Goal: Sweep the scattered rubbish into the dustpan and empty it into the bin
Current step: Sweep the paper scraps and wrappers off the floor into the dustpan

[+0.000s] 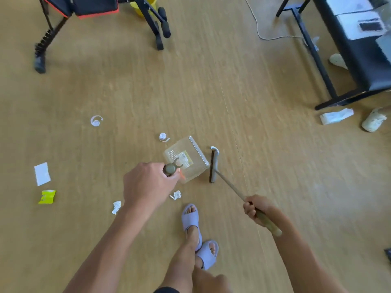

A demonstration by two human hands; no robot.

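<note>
One dustpan (187, 159), one broom (213, 167), two hands, two slippers, several scattered paper scraps.

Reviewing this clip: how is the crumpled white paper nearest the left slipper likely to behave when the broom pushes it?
The crumpled paper looks thin and loosely wadded, so probably very light; it should skid readily on the smooth wooden floor. Its irregular shape suggests tumbling rather than rolling straight. The broom head is a flat strip, so the paper might slip past its ends.
</note>
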